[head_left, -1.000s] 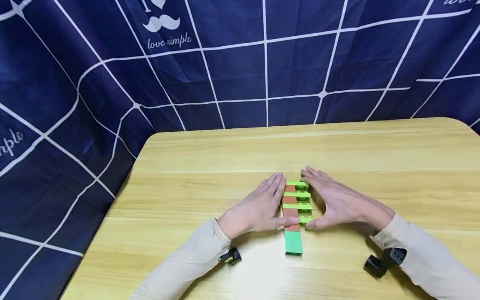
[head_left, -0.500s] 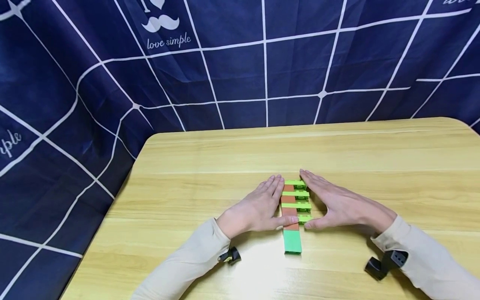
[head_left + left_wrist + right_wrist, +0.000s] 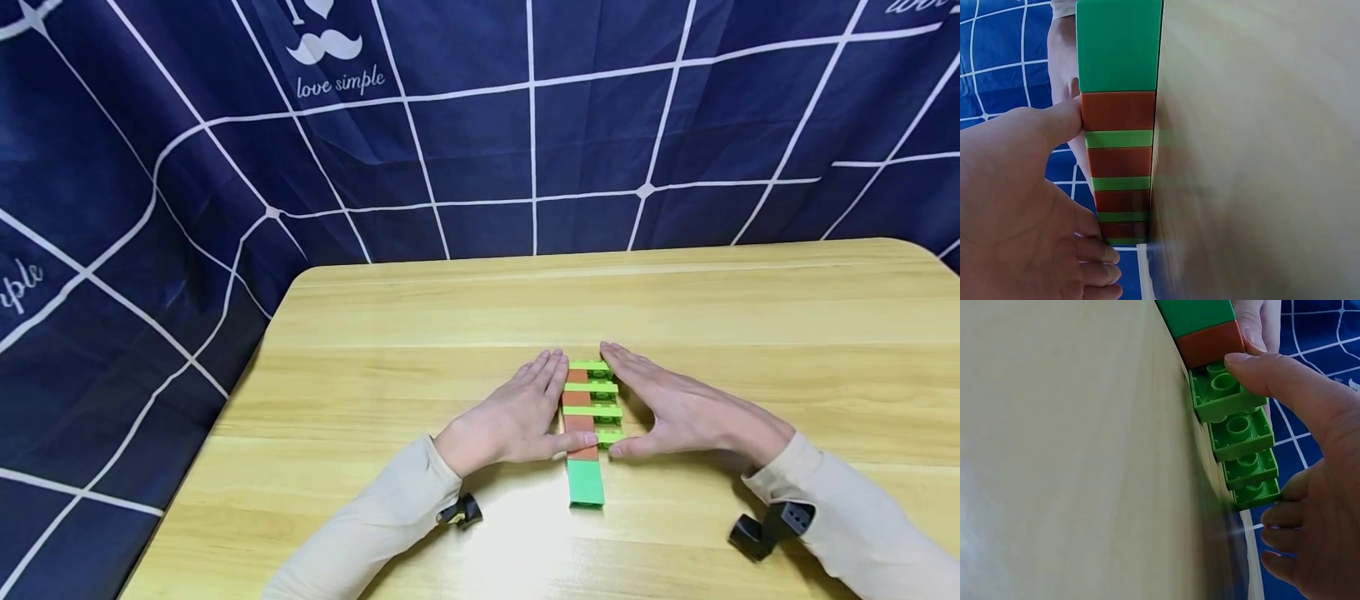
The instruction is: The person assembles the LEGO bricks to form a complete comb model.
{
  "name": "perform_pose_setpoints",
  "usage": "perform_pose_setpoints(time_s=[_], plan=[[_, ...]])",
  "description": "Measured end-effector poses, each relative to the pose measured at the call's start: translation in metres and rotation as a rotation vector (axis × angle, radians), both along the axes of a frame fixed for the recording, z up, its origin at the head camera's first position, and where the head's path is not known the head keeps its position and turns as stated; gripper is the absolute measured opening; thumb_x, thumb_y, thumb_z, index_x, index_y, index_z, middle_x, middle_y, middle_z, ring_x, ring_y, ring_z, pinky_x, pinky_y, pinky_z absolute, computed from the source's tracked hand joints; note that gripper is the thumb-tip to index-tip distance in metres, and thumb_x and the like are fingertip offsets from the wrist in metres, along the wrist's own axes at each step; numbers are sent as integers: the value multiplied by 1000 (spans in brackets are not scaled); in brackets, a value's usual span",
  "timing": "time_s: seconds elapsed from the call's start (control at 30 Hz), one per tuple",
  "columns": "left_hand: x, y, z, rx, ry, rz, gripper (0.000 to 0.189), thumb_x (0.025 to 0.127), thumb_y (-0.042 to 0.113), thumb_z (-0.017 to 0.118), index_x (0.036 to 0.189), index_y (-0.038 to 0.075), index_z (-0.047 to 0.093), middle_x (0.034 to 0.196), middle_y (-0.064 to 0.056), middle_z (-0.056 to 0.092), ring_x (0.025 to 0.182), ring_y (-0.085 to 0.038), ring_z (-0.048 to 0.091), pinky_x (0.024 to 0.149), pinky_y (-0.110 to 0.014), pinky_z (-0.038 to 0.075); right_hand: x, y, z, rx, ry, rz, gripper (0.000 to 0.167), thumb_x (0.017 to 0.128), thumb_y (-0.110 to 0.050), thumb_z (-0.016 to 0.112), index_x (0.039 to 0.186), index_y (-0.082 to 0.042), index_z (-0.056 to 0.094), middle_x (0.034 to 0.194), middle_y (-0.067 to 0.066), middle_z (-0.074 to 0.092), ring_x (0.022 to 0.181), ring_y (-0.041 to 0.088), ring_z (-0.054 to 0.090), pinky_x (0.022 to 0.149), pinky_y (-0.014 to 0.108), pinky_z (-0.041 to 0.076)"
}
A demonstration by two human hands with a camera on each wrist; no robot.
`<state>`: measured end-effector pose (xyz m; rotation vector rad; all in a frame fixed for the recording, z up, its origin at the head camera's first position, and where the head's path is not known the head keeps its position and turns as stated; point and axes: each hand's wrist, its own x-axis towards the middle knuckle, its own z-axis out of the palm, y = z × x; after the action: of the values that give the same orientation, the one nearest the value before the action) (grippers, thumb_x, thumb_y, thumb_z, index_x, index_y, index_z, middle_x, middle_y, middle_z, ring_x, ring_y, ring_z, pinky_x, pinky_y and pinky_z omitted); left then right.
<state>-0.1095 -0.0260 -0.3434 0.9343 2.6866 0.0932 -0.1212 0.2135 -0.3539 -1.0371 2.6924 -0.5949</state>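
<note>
A row of toy building bricks lies on the table between my hands in the head view. Orange-brown bricks (image 3: 577,423) alternate with light green bricks (image 3: 604,412), and a darker green brick (image 3: 585,482) forms the near end. The light green ones jut out to the right; their hollow undersides (image 3: 1239,427) show in the right wrist view. My left hand (image 3: 516,421) lies along the row's left side, fingers straight, thumb (image 3: 1063,122) against the nearest orange-brown brick. On the right, my right hand (image 3: 686,417) spans the jutting bricks, its thumb (image 3: 1272,372) at the nearest one.
The wooden table (image 3: 405,333) extends around the row. Behind it and on the left hangs a dark blue curtain (image 3: 480,158) with white lines. Black wrist devices, a left one (image 3: 465,510) and a right one (image 3: 772,529), sit at the sleeves.
The brick row has shifted very slightly left. My right hand's fingertips have drawn in against the far end of the light green bricks; over the last half second both hands stay nearly still.
</note>
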Motion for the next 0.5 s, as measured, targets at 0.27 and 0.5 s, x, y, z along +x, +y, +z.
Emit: perform_pose_setpoints(time_s=[0.27, 0.5], plan=[[-2, 0, -1, -4, -4, -5, 98, 91, 73, 27, 153, 0, 3, 159, -16, -3, 147, -23, -4, 118, -33, 4, -2, -1, -1, -28, 1, 7, 116, 76, -63, 71, 150, 7, 16, 155, 29, 16, 141, 44, 21, 110, 60, 25], [-3, 1, -2, 7, -1, -3, 98, 91, 73, 27, 152, 1, 2, 159, -16, -4, 146, -24, -5, 118, -33, 3, -3, 0, -1, -32, 7, 11, 116, 76, -63, 71, 150, 7, 16, 156, 28, 16, 141, 44, 21, 110, 59, 26]])
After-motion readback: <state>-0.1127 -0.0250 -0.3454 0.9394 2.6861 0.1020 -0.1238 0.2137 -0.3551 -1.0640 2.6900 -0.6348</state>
